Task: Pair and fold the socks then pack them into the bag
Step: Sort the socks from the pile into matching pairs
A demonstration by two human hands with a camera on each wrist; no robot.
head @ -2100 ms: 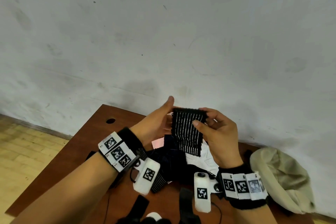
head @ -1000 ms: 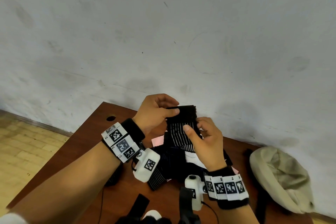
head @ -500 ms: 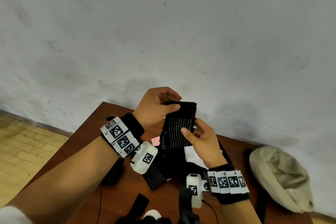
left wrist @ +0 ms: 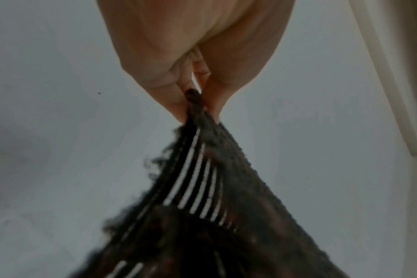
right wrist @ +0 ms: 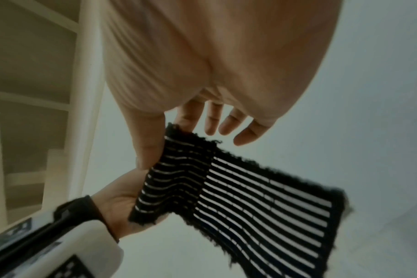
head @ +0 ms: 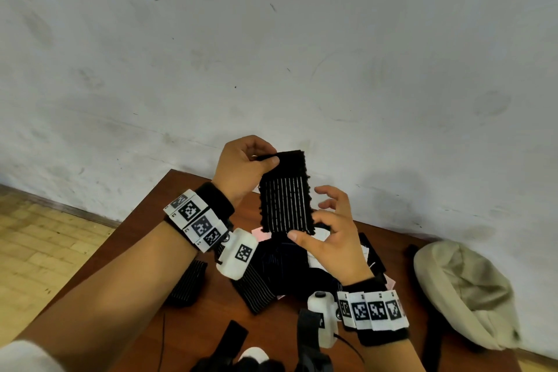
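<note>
Your left hand (head: 241, 166) pinches the top edge of the striped sock (head: 286, 204), held up above the sock pile (head: 280, 263) on the desk (head: 157, 220), while your right hand (head: 329, 238) nips only its lower corner, other fingers spread loose; that light hold could slip and let the fold fall open. The head view alone shows the pile and the bag (head: 462, 293) right of it; the right wrist view shows the doubled layers.
</note>
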